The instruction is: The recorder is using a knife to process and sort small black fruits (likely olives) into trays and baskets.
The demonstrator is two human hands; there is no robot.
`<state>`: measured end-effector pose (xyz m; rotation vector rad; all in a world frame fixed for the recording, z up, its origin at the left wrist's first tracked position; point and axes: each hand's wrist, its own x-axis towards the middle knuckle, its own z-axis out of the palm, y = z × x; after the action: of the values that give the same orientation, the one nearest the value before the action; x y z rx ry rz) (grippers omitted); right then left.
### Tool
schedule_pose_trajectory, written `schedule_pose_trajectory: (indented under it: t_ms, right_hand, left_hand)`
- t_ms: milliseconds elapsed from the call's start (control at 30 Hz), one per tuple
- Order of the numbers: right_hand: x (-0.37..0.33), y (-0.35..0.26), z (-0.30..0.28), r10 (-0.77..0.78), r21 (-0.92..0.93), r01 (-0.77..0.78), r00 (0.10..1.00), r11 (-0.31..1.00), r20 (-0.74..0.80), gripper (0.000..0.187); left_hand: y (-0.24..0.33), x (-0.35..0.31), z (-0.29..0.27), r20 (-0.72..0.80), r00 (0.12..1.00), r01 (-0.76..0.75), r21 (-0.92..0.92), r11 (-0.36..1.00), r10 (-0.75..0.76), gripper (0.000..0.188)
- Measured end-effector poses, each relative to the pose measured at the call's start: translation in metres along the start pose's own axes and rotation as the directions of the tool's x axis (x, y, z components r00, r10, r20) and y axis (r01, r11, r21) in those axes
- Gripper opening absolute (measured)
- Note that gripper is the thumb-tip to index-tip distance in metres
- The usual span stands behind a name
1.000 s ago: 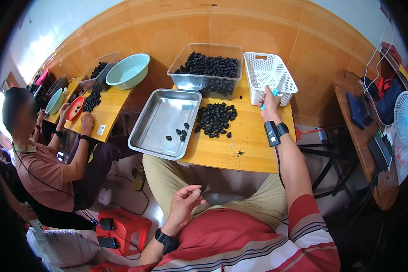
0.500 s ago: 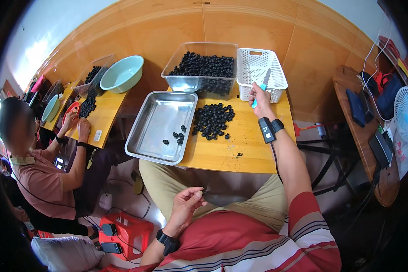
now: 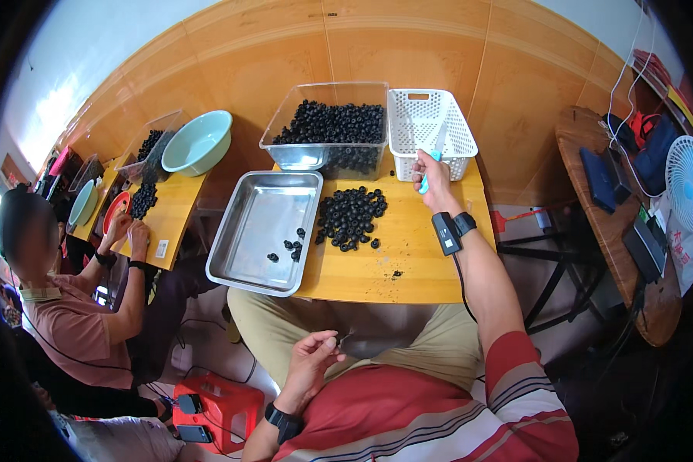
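Observation:
My right hand (image 3: 436, 183) is closed round the turquoise handle of a knife (image 3: 440, 141). Its blade points up and away, in front of the white perforated basket (image 3: 456, 168). Over my lap, my left hand (image 3: 313, 362) pinches thumb and fingers together; a small dark bit shows at the tips, too small to name. On the yellow table (image 3: 427, 269) lies a pile of small round black parts (image 3: 351, 218) with holes in their middles. Left of it, several such parts (image 3: 292, 250) lie in a metal tray (image 3: 258, 223) that overhangs the table's near edge.
A clear plastic bin (image 3: 366, 123) heaped with black parts stands at the back. To the left a person (image 3: 85, 308) handles something at another table with a pale green basin (image 3: 196, 146). A red stool (image 3: 223, 400) is at lower left; a brown side table (image 3: 585, 162) stands right.
The table and its contents sit slightly lower and further left in the picture. My right hand still holds the knife by the basket, its blade more upright. My left hand remains pinched over my lap.

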<state>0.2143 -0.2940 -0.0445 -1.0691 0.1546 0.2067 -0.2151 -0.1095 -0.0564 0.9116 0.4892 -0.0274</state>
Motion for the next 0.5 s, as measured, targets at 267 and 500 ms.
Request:
schedule_pose_trajectory:
  t_ms: [267, 500]
  right_hand:
    - [-0.022, -0.017, -0.021, -0.02, 0.117, 0.023, 0.999, 0.993, -0.028, 0.025]
    - [-0.035, -0.024, -0.039, -0.024, 0.197, 0.032, 0.999, 0.98, -0.041, 0.025]
  left_hand:
    - [-0.001, -0.015, 0.001, -0.055, 0.997, -0.051, -0.015, 0.999, 0.05, 0.016]
    - [-0.004, -0.02, 0.005, -0.068, 0.996, -0.049, -0.006, 0.999, 0.048, 0.017]
